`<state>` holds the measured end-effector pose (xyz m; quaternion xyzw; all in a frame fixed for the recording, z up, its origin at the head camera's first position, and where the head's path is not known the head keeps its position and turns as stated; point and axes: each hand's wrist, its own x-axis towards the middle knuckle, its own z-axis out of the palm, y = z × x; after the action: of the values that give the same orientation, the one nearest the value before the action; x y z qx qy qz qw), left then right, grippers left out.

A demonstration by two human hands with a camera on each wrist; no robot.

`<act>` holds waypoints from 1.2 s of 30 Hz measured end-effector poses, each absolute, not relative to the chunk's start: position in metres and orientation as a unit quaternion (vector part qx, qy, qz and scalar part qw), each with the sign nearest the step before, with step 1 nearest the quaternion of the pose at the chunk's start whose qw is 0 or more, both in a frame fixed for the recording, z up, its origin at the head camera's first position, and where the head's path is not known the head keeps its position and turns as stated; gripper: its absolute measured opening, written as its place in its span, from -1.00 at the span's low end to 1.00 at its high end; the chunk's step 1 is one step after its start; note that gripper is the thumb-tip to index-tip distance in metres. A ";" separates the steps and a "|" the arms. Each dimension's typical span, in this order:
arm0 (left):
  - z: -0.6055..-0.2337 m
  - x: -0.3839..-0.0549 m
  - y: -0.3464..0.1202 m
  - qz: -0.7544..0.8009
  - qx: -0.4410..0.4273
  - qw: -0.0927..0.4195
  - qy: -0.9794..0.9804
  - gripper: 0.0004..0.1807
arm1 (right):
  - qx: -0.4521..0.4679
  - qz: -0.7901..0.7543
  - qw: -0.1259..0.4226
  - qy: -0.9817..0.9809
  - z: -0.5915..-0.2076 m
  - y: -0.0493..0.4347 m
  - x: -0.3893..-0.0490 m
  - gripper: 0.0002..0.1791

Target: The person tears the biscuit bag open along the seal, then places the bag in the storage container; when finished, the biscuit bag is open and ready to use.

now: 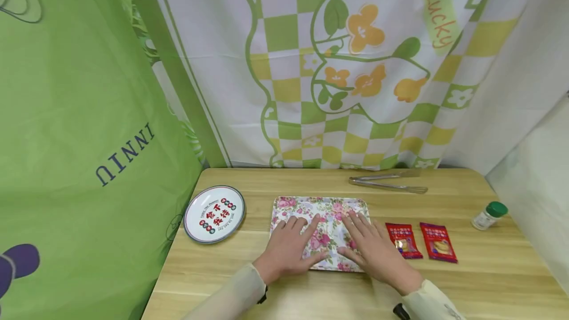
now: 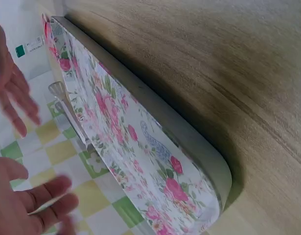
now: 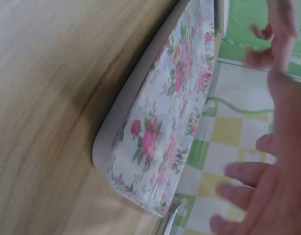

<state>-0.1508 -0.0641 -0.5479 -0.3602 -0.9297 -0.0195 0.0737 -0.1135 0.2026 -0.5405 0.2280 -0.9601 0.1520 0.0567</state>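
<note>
A floral tray [image 1: 326, 236] with pink roses lies on the wooden table in front of me. Over its left part I hold my left hand [image 1: 286, 248], palm down with the fingers spread. My right hand [image 1: 375, 253] is over the right part, its fingers also spread. Both wrist views show a gap between the hands and the tray's patterned surface, and neither hand holds anything. In the left wrist view, the tray's pale raised side [image 2: 179, 127] faces the camera. Beside the right hand lie two red snack packets [image 1: 403, 241], one partly behind that hand.
A white plate [image 1: 215, 215] with red lettering sits to the left of the tray. Metal tongs [image 1: 386, 183] lie along the table's back edge. To the far right is a small jar [image 1: 489, 215] with a green cap. Patterned curtains [image 1: 284, 88] hang behind and at the left.
</note>
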 end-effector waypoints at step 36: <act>-0.535 -0.184 0.093 -0.466 -0.324 -0.160 -0.808 -0.48 | 0.068 0.348 0.121 -0.927 -0.537 0.357 -0.104 -0.66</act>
<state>-0.1837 0.0933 -0.5349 -0.3238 -0.8079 -0.4659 -0.1596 -0.1037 0.3573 -0.5365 0.0682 -0.9273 0.3475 0.1211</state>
